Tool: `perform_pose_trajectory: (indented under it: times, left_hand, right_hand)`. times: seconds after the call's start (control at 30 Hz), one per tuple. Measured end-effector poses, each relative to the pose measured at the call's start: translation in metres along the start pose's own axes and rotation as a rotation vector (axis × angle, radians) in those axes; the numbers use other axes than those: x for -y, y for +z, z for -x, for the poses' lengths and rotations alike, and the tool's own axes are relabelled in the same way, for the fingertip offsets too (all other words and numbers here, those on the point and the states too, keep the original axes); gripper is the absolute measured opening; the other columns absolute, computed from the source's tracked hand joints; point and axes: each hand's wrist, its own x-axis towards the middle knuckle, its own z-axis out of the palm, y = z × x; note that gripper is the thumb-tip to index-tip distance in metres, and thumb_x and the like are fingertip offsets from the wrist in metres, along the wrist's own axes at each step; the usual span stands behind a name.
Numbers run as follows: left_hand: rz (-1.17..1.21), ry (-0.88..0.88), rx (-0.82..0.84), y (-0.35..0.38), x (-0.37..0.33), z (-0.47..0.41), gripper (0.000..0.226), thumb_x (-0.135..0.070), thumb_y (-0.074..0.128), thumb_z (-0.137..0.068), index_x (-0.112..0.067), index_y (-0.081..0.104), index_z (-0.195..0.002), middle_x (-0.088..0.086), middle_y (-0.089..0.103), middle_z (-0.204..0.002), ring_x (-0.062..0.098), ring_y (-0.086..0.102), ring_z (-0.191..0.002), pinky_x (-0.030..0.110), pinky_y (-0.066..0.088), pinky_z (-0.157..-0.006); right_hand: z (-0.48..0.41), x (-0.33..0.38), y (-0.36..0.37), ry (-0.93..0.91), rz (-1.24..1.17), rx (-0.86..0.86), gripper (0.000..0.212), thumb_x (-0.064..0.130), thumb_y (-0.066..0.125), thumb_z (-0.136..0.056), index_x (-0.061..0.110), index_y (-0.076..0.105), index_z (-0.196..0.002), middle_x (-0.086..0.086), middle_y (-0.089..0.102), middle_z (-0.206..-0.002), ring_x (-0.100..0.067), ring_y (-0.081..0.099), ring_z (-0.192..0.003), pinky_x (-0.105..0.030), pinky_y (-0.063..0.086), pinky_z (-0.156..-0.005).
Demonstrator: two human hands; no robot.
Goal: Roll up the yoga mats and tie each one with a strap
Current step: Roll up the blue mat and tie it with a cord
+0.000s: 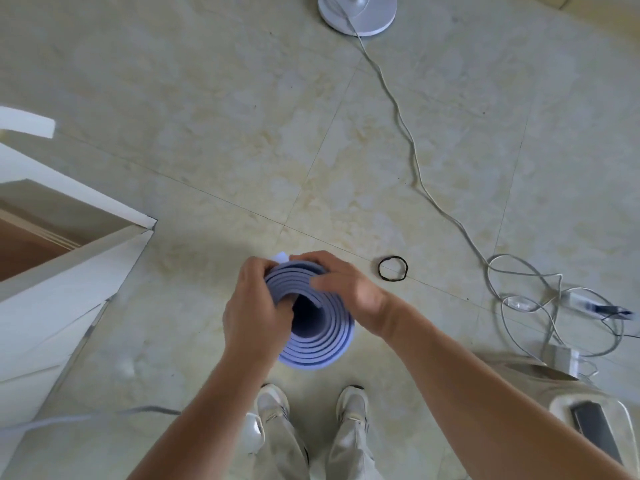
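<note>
Both left hand (254,306) and right hand (349,289) gripping an upright rolled mat (322,344), pale tiled floor (207,133), strap (392,268) lying right, fan base (356,12) far, cabinet (69,271) left

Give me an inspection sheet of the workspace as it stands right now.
Surface: pale tiled floor.
Job's things: purple yoga mat, rolled and held upright, no strap seen on it; black strap loop flat on the floor to its right, apart from it.
Clutter: beige appliance at lower right.
Hands: left hand and right hand both grip the roll's top end.
Cables: white cable runs from the fan base to a tangle at right.
Surroundings: white cabinet at left.
</note>
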Motion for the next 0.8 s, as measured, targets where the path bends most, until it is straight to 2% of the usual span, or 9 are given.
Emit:
perform_pose_trajectory:
  times: [0.1,0.17,0.23,0.33,0.43,0.5,0.63,0.73,0.8]
  left_hand:
    - [-0.277,0.032,0.003,-0.022,-0.003,-0.008,0.034,-0.017,0.066,-0.085,-0.019,0.044,-0.111,-0.007,0.052,-0.107,0.02,0.051,-0.087,0.033,0.036,-0.067]
    - [-0.457,0.043,0.004,-0.028,-0.01,-0.007,0.032,-0.018,0.061,-0.087,-0.019,0.043,-0.114,-0.003,0.052,-0.113,0.023,0.054,-0.101,0.033,0.034,-0.067]
    - [-0.595,0.074,0.02,-0.02,-0.017,-0.007,0.032,-0.023,0.059,-0.087,-0.019,0.042,-0.114,-0.003,0.051,-0.114,0.022,0.051,-0.107,0.031,0.032,-0.065]
    - [-0.669,0.136,0.145,0.01,-0.019,-0.025,0.037,-0.039,0.06,-0.086,-0.02,0.045,-0.113,-0.002,0.053,-0.112,0.023,0.048,-0.109,0.032,0.034,-0.068]
    - [-0.718,0.195,0.36,0.07,-0.007,-0.056,0.051,-0.058,0.061,-0.078,-0.021,0.052,-0.113,0.0,0.057,-0.114,0.026,0.046,-0.114,0.037,0.039,-0.091]
    - [-0.666,0.15,0.466,0.122,0.005,-0.086,0.057,-0.057,0.067,-0.073,-0.018,0.05,-0.111,0.002,0.06,-0.114,0.028,0.05,-0.112,0.039,0.037,-0.101]
    - [-0.516,-0.052,0.638,0.238,0.03,-0.135,0.067,-0.049,0.074,-0.068,-0.016,0.038,-0.114,-0.005,0.058,-0.1,0.026,0.058,-0.1,0.039,0.047,-0.09]
    - [-0.61,0.011,0.541,0.32,0.038,-0.162,0.047,-0.036,0.069,-0.074,-0.015,0.04,-0.103,-0.002,0.051,-0.087,0.027,0.052,-0.085,0.031,0.04,-0.071]
    - [-0.681,0.087,0.44,0.364,0.044,-0.186,0.029,-0.034,0.065,-0.078,-0.016,0.047,-0.092,0.001,0.056,-0.086,0.028,0.053,-0.083,0.03,0.037,-0.068]
  right_hand:
    - [0.0,0.004,0.021,-0.023,0.422,0.023,0.071,0.024,0.07,-0.074,0.033,0.041,-0.138,0.001,0.049,-0.13,-0.021,0.057,-0.111,-0.038,0.052,-0.09]
    - [-0.004,-0.002,0.037,-0.011,0.661,-0.204,0.059,0.024,0.068,-0.079,0.034,0.045,-0.131,-0.001,0.051,-0.122,-0.026,0.058,-0.103,-0.04,0.052,-0.086]
    - [-0.012,-0.014,0.043,0.01,0.562,-0.344,0.046,0.018,0.062,-0.078,0.028,0.051,-0.122,-0.004,0.06,-0.109,-0.029,0.061,-0.095,-0.038,0.052,-0.081]
    - [-0.033,-0.05,0.014,0.136,0.297,-0.312,0.041,0.005,0.062,-0.076,0.021,0.06,-0.114,-0.006,0.069,-0.098,-0.025,0.066,-0.089,-0.038,0.056,-0.078]
    - [-0.057,-0.106,-0.03,0.215,0.079,-0.295,0.049,0.009,0.063,-0.063,0.015,0.064,-0.112,-0.012,0.071,-0.1,-0.023,0.066,-0.087,-0.045,0.059,-0.083]
    - [-0.084,-0.152,-0.058,0.229,0.042,-0.28,0.052,0.012,0.061,-0.061,0.016,0.066,-0.112,-0.008,0.071,-0.097,-0.018,0.065,-0.084,-0.039,0.058,-0.077]
    - [-0.144,-0.242,-0.118,0.232,-0.009,-0.307,0.031,-0.001,0.057,-0.082,0.014,0.064,-0.108,-0.001,0.065,-0.088,-0.013,0.056,-0.076,-0.025,0.048,-0.066]
    - [-0.178,-0.307,-0.165,0.234,-0.093,-0.307,0.02,0.004,0.059,-0.081,0.016,0.064,-0.096,-0.002,0.063,-0.083,-0.016,0.054,-0.074,-0.028,0.044,-0.067]
    - [-0.196,-0.344,-0.196,0.264,-0.326,-0.34,0.026,0.014,0.068,-0.081,0.014,0.068,-0.107,-0.002,0.07,-0.09,-0.017,0.063,-0.079,-0.031,0.048,-0.07]
